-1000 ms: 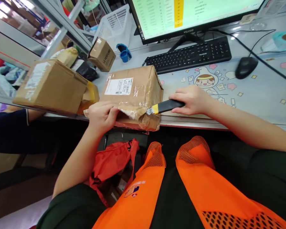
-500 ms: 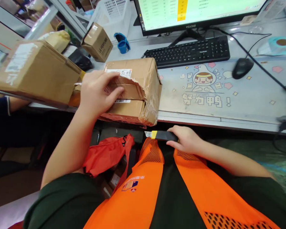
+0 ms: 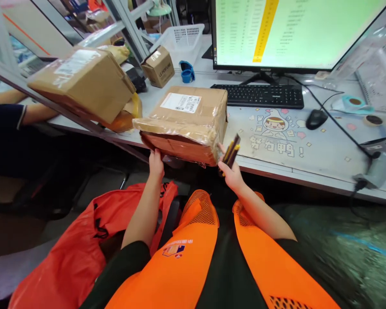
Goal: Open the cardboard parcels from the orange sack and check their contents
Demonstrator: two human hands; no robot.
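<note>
A taped brown cardboard box [image 3: 209, 116] with a white label on top sits at the desk's front edge, tilted, its torn near side facing me. My left hand [image 3: 156, 164] grips its lower left edge, the fingers partly hidden under it. At the box's right side is my right hand [image 3: 232, 171], closed around a black and yellow box cutter [image 3: 230, 155]. That cutter points up and is smeared by motion. Some right fingers reach behind it against the box, and whether they press on it is hard to tell.
Another carton [image 3: 86, 86] leans at the left, near another person's arm [image 3: 40, 112]. Behind stand a small perfume carton [image 3: 159, 68], a blue cup [image 3: 187, 74] and a white basket [image 3: 183, 40]. Right are a keyboard [image 3: 260, 95], monitor [image 3: 296, 34] and mouse [image 3: 315, 119]. A red bag [image 3: 64, 244] hangs below left.
My left hand has left the torn opening for the box's lower left edge. The box is tipped, label up. My right hand has risen with the box cutter from my lap to the box's right side.
</note>
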